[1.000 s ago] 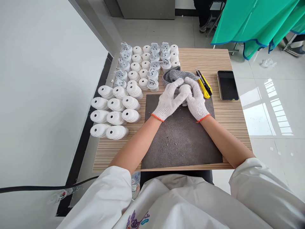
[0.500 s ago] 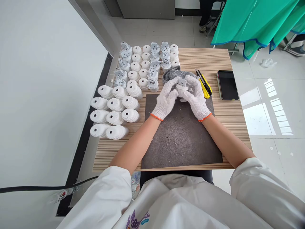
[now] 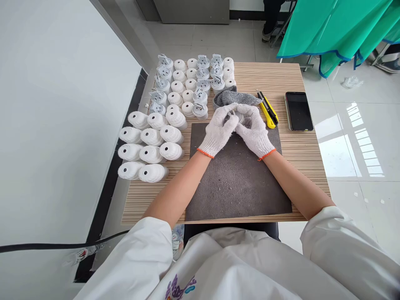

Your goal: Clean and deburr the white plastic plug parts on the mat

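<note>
While both gloved hands meet over the far edge of the dark mat, the scene reads as follows.

Work in hand: a small white plastic fitting [image 3: 240,118] is held between the left hand [image 3: 218,131] and the right hand [image 3: 254,131], just above the grey work mat [image 3: 237,183].

Done so far, as I judge it: five rows of small white fittings [image 3: 193,83] stand in order at the far left of the wooden table [image 3: 300,154]; some show metal clips on top, others plain white tops, so only part of that batch looks finished.

Left, as I judge it: the piece in the hands, and perhaps the larger white housings [image 3: 150,141] lying on their sides at the left; I cannot tell whether those await work.

Left fingers: curled closed around the near-left side of the fitting, gripping it.

Right fingers: bent over its right side and top, pinching it; most of the part is hidden by the gloves.

Nearby: a folded grey cloth [image 3: 233,97] just beyond the hands, a yellow utility knife [image 3: 268,109] just right of it, and a black phone [image 3: 298,111] further right, untouched.
</note>
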A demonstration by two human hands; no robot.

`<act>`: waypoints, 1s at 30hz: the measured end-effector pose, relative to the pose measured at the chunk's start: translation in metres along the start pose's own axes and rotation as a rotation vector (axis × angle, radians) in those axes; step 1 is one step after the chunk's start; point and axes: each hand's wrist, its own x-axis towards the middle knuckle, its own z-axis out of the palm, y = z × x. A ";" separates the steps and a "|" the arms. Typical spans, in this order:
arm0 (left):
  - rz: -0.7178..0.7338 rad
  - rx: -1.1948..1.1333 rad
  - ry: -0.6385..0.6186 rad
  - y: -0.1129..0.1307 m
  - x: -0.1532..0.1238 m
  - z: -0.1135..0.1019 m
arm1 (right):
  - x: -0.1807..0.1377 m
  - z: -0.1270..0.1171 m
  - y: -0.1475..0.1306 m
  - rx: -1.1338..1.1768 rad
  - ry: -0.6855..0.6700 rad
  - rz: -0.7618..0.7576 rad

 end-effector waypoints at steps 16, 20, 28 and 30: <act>0.128 0.012 0.026 -0.007 -0.003 0.000 | 0.000 -0.005 0.000 -0.081 0.013 0.036; 0.123 -0.034 0.005 -0.009 -0.002 -0.002 | -0.003 -0.007 -0.013 -0.106 -0.015 0.100; 0.089 -0.193 0.079 -0.003 0.001 0.002 | -0.004 -0.010 -0.028 -0.071 -0.054 0.110; 0.075 -0.184 0.058 -0.003 0.001 0.002 | -0.004 -0.010 -0.026 -0.062 -0.018 0.103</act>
